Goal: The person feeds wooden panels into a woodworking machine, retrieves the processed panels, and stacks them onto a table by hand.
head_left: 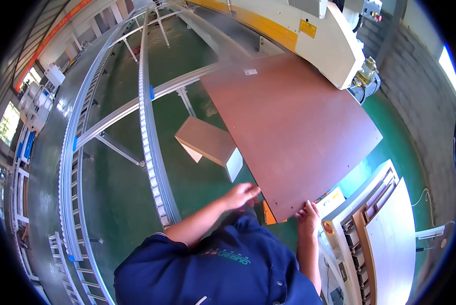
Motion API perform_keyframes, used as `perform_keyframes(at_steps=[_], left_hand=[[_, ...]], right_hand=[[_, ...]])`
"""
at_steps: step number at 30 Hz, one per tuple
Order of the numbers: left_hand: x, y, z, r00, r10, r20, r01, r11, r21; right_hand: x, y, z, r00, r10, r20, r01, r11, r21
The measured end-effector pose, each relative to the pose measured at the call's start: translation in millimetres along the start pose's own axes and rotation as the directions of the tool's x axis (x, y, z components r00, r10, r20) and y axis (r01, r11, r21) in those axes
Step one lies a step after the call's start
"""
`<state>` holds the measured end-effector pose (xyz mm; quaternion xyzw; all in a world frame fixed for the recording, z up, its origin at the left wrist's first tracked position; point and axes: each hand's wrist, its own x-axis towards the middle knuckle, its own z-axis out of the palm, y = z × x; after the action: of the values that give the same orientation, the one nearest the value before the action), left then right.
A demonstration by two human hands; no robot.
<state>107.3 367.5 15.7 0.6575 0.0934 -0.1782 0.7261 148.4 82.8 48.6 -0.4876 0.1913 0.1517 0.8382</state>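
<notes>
A large reddish-brown board (294,122) reaches from in front of my body to beneath the yellow and white machine (309,35). On its left edge, close to the near corner, my left hand (240,195) is closed with the fingertips at the rim. My right hand (308,217) grips the near edge, thumb and fingers around it. Small dark holes show along the near edge, and a white label (250,72) lies on the far part. An orange piece (270,213) is partly covered by the near corner.
Left of me runs a metal roller conveyor (149,132) with cross rails. A brown, white-sided box-like piece (207,140) stands below the board's left edge. To my right are several stacked panels (393,239) on a cart-like frame. A grey wall (403,101) bounds the far right.
</notes>
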Motion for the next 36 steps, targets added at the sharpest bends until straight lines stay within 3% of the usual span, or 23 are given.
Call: perform_keyframes(at_steps=[4,7,9,13,16,18,20,21,23,24,27,30,36], left_hand=[[12,27,-66,0.914,0.235,-0.331,-0.236,0.971,0.039],[37,86,-114,0.714,0.475,-0.514,-0.36,0.879,0.313],[74,105,-155,0.544,0.687,-0.481,-0.318,0.7,0.64],[149,147,-203,0.46,0.84,-0.289,-0.09,0.367,0.926],[196,164,-218,0.597,0.699,-0.394,0.21,0.338,0.918],[231,169,-232,0.684,0.593,-0.424,0.281,0.322,0.904],[247,185,-219,0.809,0.361,-0.465,0.271,0.473,0.838],[268,176,-225,0.834,0.361,-0.417,0.223,0.471,0.854],[289,162,-212,0.929,0.262,-0.262,0.057,0.597,0.8],[287,163,-198,0.955,0.196,-0.222,0.036,0.666,0.745],[265,170,-160,0.932,0.227,-0.284,0.113,0.561,0.82],[246,164,-140,0.911,0.243,-0.332,0.146,0.563,0.813],[216,154,-89,0.904,0.224,-0.364,0.201,0.527,0.825]], right_hand=[[-23,-3,-35,0.988,-0.009,-0.152,0.008,1.0,-0.008],[-40,-5,-55,0.962,0.007,-0.272,-0.01,1.0,-0.008],[-47,2,-86,0.953,-0.013,-0.302,-0.001,0.999,-0.044],[-79,-18,-79,0.852,-0.022,-0.524,0.015,1.0,-0.018],[-100,-24,-106,0.781,-0.083,-0.619,0.001,0.991,-0.131],[-105,-24,-116,0.723,-0.147,-0.675,0.062,0.987,-0.148],[-111,-35,-103,0.668,-0.219,-0.711,0.195,0.974,-0.117],[-115,-40,-104,0.637,-0.164,-0.753,0.106,0.987,-0.124],[-123,-37,-129,0.587,-0.129,-0.799,0.083,0.992,-0.099],[-121,-28,-149,0.581,-0.157,-0.798,0.151,0.985,-0.084],[-119,-18,-180,0.417,-0.225,-0.881,0.092,0.974,-0.206],[-134,-44,-165,0.255,-0.323,-0.911,-0.247,0.889,-0.385],[-172,-41,-209,0.152,-0.388,-0.909,-0.293,0.861,-0.416]])
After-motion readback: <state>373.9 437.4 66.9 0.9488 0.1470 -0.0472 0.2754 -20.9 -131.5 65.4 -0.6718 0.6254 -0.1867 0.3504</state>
